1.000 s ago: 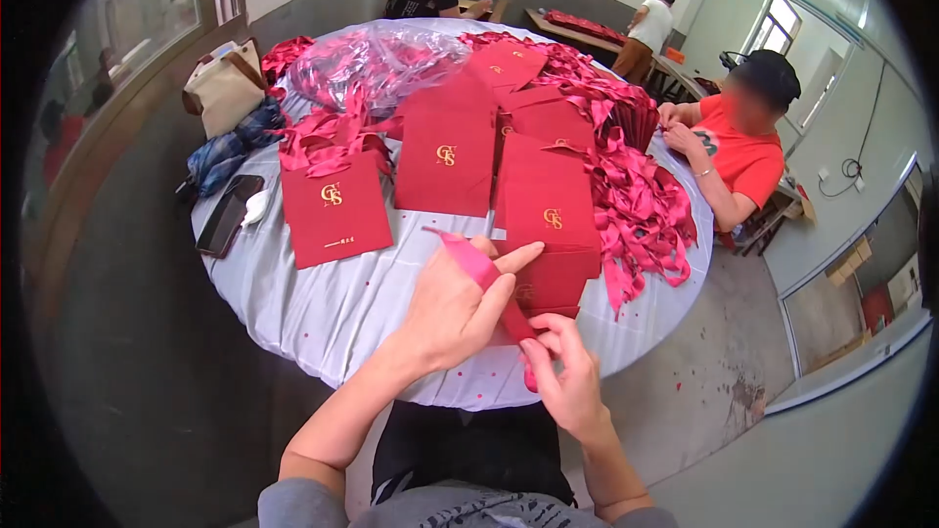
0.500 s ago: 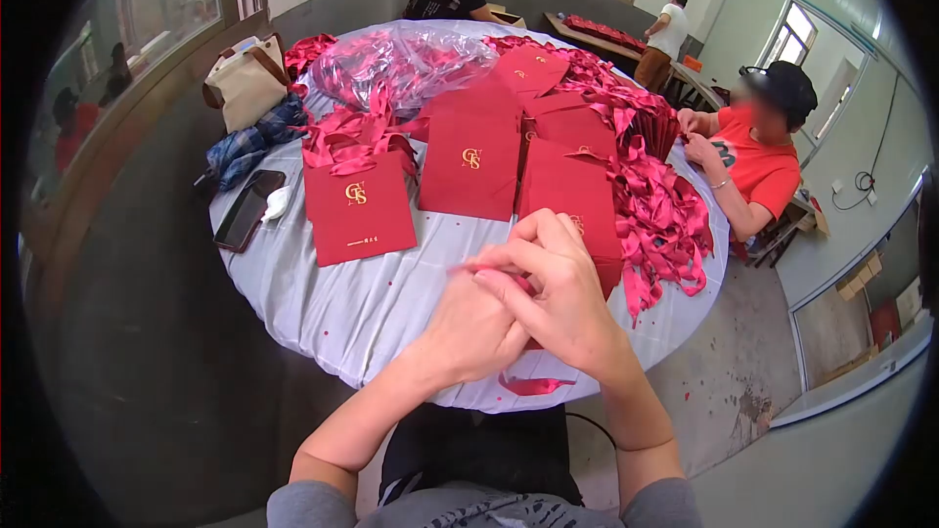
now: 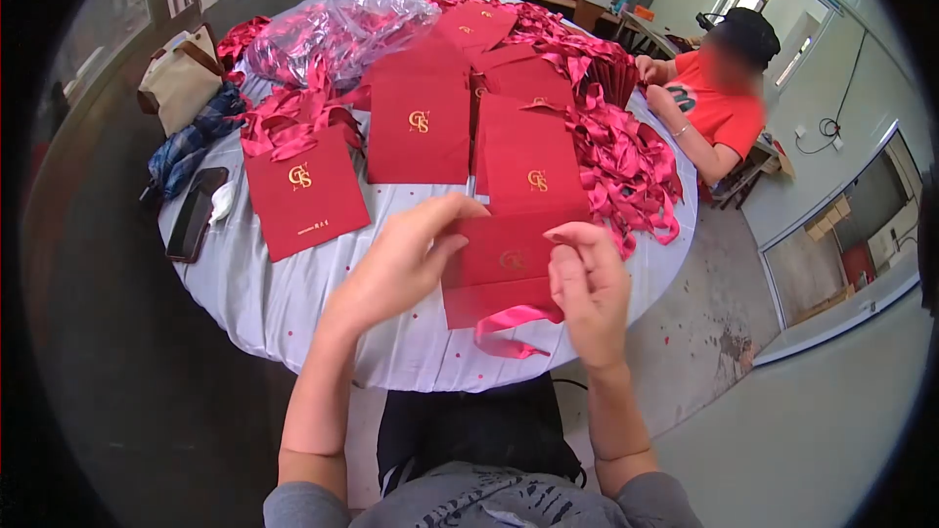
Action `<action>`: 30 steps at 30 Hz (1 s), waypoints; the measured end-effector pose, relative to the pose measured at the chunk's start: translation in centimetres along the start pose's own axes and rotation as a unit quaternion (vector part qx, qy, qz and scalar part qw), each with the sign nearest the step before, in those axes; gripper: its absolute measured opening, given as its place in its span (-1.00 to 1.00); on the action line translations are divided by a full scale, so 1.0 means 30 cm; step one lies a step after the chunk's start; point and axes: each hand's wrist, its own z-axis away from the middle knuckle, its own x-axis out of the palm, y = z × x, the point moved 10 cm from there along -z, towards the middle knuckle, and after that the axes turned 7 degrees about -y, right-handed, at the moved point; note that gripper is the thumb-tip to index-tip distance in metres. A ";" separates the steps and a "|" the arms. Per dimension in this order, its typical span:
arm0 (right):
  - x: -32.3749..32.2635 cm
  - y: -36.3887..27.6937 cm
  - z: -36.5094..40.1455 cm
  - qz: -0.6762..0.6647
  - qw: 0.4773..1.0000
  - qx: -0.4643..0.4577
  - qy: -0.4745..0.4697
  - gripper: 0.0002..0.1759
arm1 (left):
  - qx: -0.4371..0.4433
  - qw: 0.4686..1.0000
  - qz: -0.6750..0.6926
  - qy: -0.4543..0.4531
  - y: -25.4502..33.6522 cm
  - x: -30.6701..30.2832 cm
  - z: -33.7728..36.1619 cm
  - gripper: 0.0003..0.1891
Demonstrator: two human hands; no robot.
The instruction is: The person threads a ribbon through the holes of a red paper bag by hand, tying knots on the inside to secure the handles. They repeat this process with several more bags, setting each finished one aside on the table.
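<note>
A flat red paper gift bag point(image 3: 479, 296) with a gold logo is in front of me at the near side of the table. My left hand point(image 3: 406, 252) grips its upper left edge, fingers behind and thumb toward the front. At its right edge, my right hand point(image 3: 592, 284) has thumb and fingertips closed together on the bag. A pink ribbon point(image 3: 514, 321) loops from the bag's lower part and hangs over the tablecloth. Just beyond lies a stack of similar red bags point(image 3: 533, 147).
More red bags point(image 3: 421, 127) and a ribboned pile point(image 3: 308, 198) lie on the white-clothed table point(image 3: 323, 308). Loose pink ribbons point(image 3: 636, 166) heap at right. A phone point(image 3: 196, 215), a cloth bag point(image 3: 181, 83) and a clear plastic bag point(image 3: 342, 34) sit left. A person in red point(image 3: 709, 103) works at right.
My hands were together over the table, one across the other, with a bit of pink ribbon; now they are apart, holding the red bag between them. The view has shifted slightly.
</note>
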 end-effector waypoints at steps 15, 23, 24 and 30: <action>0.131 0.019 -0.014 0.276 0.957 -0.091 0.010 -0.92 | -0.100 0.978 0.177 -0.042 -0.168 0.038 0.015 -0.72; 0.170 0.008 -0.019 0.366 0.923 -0.119 -0.006 -0.88 | -0.060 0.986 0.156 -0.028 -0.130 0.031 0.020 -0.71; 0.171 0.006 -0.019 0.366 0.923 -0.120 -0.006 -0.88 | -0.056 0.986 0.154 -0.024 -0.126 0.028 0.020 -0.71; 0.182 -0.014 -0.006 0.433 0.890 -0.145 -0.009 -0.84 | -0.033 0.994 0.107 -0.017 -0.099 0.023 0.021 -0.68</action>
